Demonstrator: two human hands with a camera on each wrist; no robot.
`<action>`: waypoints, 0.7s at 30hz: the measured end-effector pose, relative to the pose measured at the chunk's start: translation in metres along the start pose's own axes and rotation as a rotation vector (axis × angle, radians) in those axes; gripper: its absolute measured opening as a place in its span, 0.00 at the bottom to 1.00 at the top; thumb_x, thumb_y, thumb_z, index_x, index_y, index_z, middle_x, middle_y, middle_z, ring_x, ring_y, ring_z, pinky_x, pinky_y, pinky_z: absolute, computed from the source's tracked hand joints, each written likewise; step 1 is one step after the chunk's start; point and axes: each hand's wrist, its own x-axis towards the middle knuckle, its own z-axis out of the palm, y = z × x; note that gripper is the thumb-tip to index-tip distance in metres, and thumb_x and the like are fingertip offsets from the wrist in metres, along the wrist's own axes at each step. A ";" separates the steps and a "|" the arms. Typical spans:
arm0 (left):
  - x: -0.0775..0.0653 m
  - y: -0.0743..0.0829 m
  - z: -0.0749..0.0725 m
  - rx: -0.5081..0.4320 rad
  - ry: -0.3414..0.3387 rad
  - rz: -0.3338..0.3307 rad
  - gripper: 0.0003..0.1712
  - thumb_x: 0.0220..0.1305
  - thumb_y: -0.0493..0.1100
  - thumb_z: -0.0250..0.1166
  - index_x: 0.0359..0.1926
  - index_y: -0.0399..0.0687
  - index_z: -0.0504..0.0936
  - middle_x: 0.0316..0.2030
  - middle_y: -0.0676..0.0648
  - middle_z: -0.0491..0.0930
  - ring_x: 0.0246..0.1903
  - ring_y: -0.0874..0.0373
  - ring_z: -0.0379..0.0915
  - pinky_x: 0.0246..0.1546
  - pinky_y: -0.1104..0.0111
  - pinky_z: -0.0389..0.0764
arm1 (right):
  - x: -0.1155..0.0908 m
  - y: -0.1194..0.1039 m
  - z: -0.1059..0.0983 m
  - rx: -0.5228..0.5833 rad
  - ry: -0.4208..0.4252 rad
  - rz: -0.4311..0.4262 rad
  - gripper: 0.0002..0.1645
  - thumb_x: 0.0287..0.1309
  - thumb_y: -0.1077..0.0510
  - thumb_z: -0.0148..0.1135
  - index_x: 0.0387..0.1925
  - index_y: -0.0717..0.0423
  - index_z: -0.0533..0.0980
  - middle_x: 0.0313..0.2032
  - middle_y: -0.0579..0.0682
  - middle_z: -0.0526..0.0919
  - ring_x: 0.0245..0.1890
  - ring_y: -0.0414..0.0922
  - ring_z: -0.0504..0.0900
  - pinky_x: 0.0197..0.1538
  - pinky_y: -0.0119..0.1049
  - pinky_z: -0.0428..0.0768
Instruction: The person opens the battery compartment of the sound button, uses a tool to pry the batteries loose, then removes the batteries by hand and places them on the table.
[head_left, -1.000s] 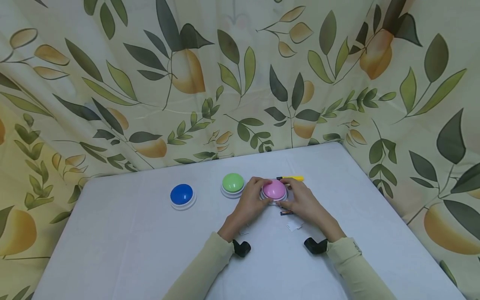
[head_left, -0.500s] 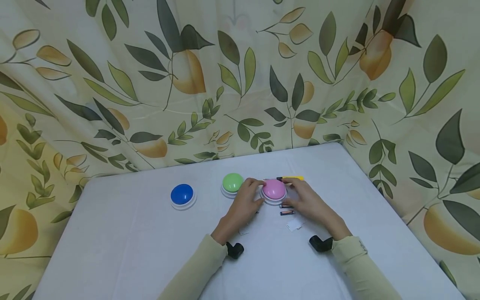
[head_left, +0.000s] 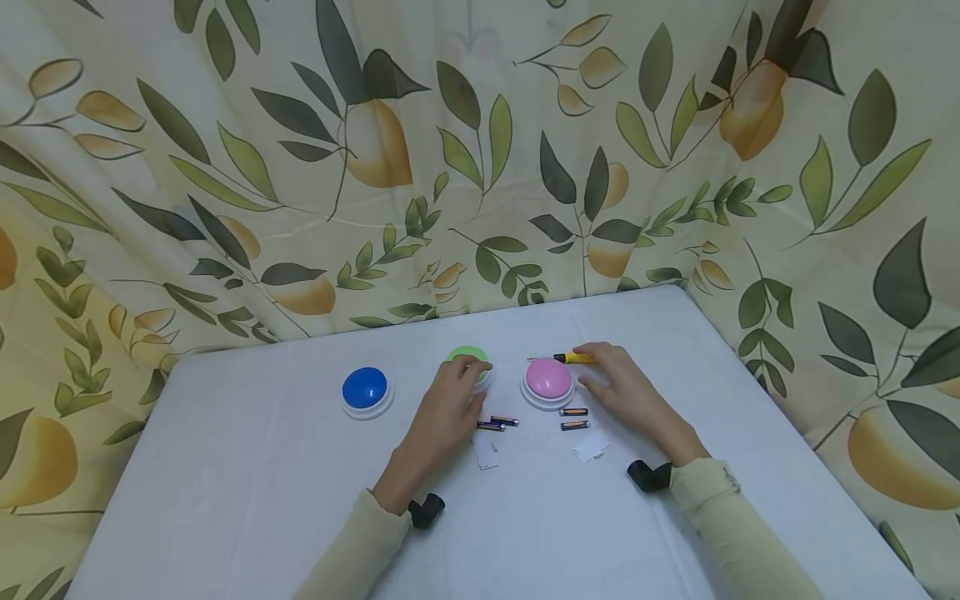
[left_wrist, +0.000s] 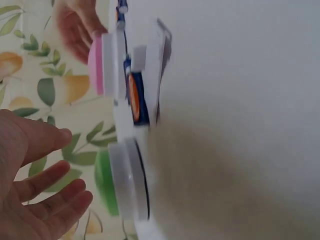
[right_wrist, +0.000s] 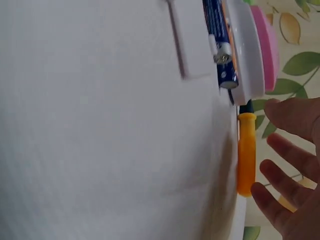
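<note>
My left hand (head_left: 442,408) hovers at the green dome button (head_left: 467,352), partly covering it in the head view. In the left wrist view, its fingers are spread and a gap separates them from the green dome (left_wrist: 104,181). The pink dome button (head_left: 548,379) stands on its white base, with neither hand holding it. Right of it is my right hand (head_left: 633,402), fingers loosely extended and holding nothing. Its fingertips are close to the yellow handle of a screwdriver (right_wrist: 246,155), which lies behind the pink button; whether they touch it is unclear.
A blue dome button (head_left: 365,388) stands to the left. Batteries (head_left: 574,425) lie in front of the pink button, and more batteries (head_left: 504,421) near the green one. Flat white pieces (head_left: 591,447) lie closer to me. A patterned curtain (head_left: 480,183) hangs behind the table.
Both hands have come off the pink button. My left hand has moved left to the green button, uncovering batteries and a white piece. The right hand has shifted slightly right.
</note>
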 end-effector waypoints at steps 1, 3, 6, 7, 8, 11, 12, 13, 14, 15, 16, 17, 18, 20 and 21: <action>-0.002 -0.002 -0.004 0.023 0.007 -0.010 0.26 0.70 0.38 0.69 0.67 0.53 0.77 0.65 0.49 0.74 0.66 0.52 0.71 0.66 0.60 0.80 | 0.001 0.001 0.000 -0.004 -0.002 0.009 0.30 0.72 0.59 0.62 0.72 0.55 0.68 0.70 0.59 0.73 0.74 0.61 0.65 0.75 0.63 0.66; -0.006 -0.007 -0.011 0.074 0.016 -0.028 0.27 0.70 0.40 0.69 0.68 0.53 0.77 0.66 0.48 0.74 0.67 0.50 0.71 0.65 0.58 0.80 | 0.003 0.004 -0.001 -0.017 -0.007 0.028 0.29 0.73 0.58 0.61 0.72 0.53 0.68 0.71 0.58 0.71 0.75 0.61 0.64 0.76 0.64 0.65; -0.011 -0.017 -0.021 0.139 0.030 -0.055 0.27 0.70 0.42 0.69 0.68 0.52 0.77 0.67 0.46 0.74 0.68 0.47 0.71 0.66 0.54 0.80 | 0.006 0.006 -0.002 -0.028 -0.016 0.049 0.28 0.74 0.57 0.60 0.72 0.52 0.69 0.72 0.58 0.70 0.76 0.61 0.62 0.76 0.64 0.64; -0.012 -0.021 -0.024 0.162 0.031 -0.066 0.27 0.70 0.43 0.69 0.68 0.52 0.77 0.67 0.45 0.74 0.68 0.45 0.70 0.65 0.53 0.79 | 0.007 0.007 -0.002 -0.029 -0.019 0.055 0.28 0.74 0.57 0.60 0.72 0.52 0.69 0.72 0.58 0.70 0.77 0.60 0.61 0.76 0.64 0.64; -0.013 -0.025 -0.027 0.182 0.030 -0.078 0.27 0.70 0.44 0.69 0.68 0.51 0.76 0.68 0.44 0.74 0.69 0.44 0.70 0.65 0.51 0.79 | 0.008 0.007 -0.003 -0.032 -0.025 0.058 0.28 0.74 0.57 0.60 0.72 0.51 0.69 0.73 0.58 0.70 0.77 0.61 0.61 0.77 0.64 0.63; -0.017 -0.040 -0.036 0.233 0.027 -0.104 0.28 0.71 0.45 0.68 0.69 0.50 0.76 0.67 0.42 0.74 0.69 0.41 0.69 0.64 0.48 0.78 | 0.012 0.007 -0.004 -0.032 -0.047 0.063 0.27 0.75 0.56 0.60 0.71 0.51 0.70 0.73 0.58 0.70 0.78 0.61 0.60 0.77 0.65 0.62; -0.019 -0.045 -0.039 0.246 0.026 -0.109 0.28 0.71 0.46 0.68 0.69 0.49 0.76 0.67 0.41 0.74 0.69 0.39 0.68 0.64 0.46 0.78 | 0.014 0.008 -0.004 -0.035 -0.056 0.061 0.27 0.75 0.55 0.60 0.71 0.51 0.71 0.73 0.58 0.70 0.78 0.61 0.60 0.77 0.65 0.62; -0.020 -0.050 -0.042 0.264 0.028 -0.109 0.28 0.71 0.46 0.68 0.69 0.49 0.75 0.67 0.40 0.74 0.69 0.39 0.68 0.64 0.46 0.78 | 0.015 0.008 -0.005 -0.038 -0.066 0.062 0.26 0.75 0.55 0.60 0.71 0.51 0.71 0.73 0.57 0.70 0.78 0.61 0.60 0.77 0.65 0.62; -0.022 -0.056 -0.044 0.277 0.035 -0.105 0.28 0.71 0.46 0.68 0.69 0.48 0.75 0.66 0.39 0.74 0.68 0.38 0.68 0.63 0.45 0.78 | 0.016 0.008 -0.005 -0.039 -0.077 0.059 0.26 0.75 0.55 0.59 0.71 0.51 0.71 0.73 0.57 0.71 0.78 0.61 0.60 0.77 0.65 0.61; -0.024 -0.061 -0.047 0.295 0.044 -0.100 0.28 0.70 0.46 0.68 0.69 0.47 0.75 0.66 0.39 0.74 0.68 0.37 0.69 0.61 0.44 0.78 | 0.016 0.008 -0.006 -0.043 -0.087 0.056 0.26 0.75 0.55 0.59 0.71 0.51 0.71 0.73 0.57 0.71 0.78 0.60 0.60 0.77 0.64 0.61; -0.026 -0.066 -0.049 0.311 0.050 -0.101 0.29 0.70 0.46 0.68 0.69 0.46 0.75 0.66 0.38 0.74 0.67 0.36 0.69 0.61 0.42 0.78 | 0.017 0.008 -0.007 -0.049 -0.097 0.052 0.26 0.75 0.55 0.59 0.71 0.51 0.71 0.73 0.57 0.71 0.77 0.60 0.61 0.77 0.64 0.62; -0.028 -0.072 -0.051 0.329 0.052 -0.100 0.29 0.69 0.46 0.69 0.69 0.46 0.75 0.66 0.37 0.74 0.67 0.35 0.69 0.60 0.41 0.78 | 0.018 0.008 -0.007 -0.058 -0.107 0.049 0.26 0.75 0.54 0.59 0.71 0.51 0.71 0.72 0.56 0.72 0.77 0.59 0.61 0.77 0.64 0.62; -0.030 -0.077 -0.052 0.346 0.051 -0.105 0.30 0.69 0.47 0.69 0.69 0.45 0.75 0.66 0.36 0.73 0.67 0.34 0.69 0.60 0.40 0.78 | 0.019 0.008 -0.008 -0.066 -0.116 0.044 0.26 0.75 0.55 0.59 0.71 0.52 0.71 0.72 0.56 0.72 0.77 0.59 0.62 0.77 0.63 0.62; -0.033 -0.086 -0.055 0.362 0.036 -0.128 0.32 0.69 0.48 0.69 0.70 0.44 0.74 0.67 0.35 0.72 0.67 0.32 0.68 0.60 0.38 0.77 | 0.021 0.009 -0.009 -0.081 -0.128 0.033 0.26 0.75 0.55 0.59 0.70 0.53 0.72 0.71 0.57 0.73 0.76 0.59 0.64 0.77 0.63 0.64; -0.034 -0.090 -0.056 0.365 0.022 -0.143 0.32 0.69 0.49 0.69 0.70 0.44 0.73 0.68 0.34 0.71 0.67 0.31 0.67 0.61 0.37 0.76 | 0.022 0.009 -0.009 -0.090 -0.133 0.027 0.26 0.75 0.55 0.59 0.70 0.53 0.72 0.71 0.57 0.74 0.75 0.59 0.65 0.76 0.62 0.65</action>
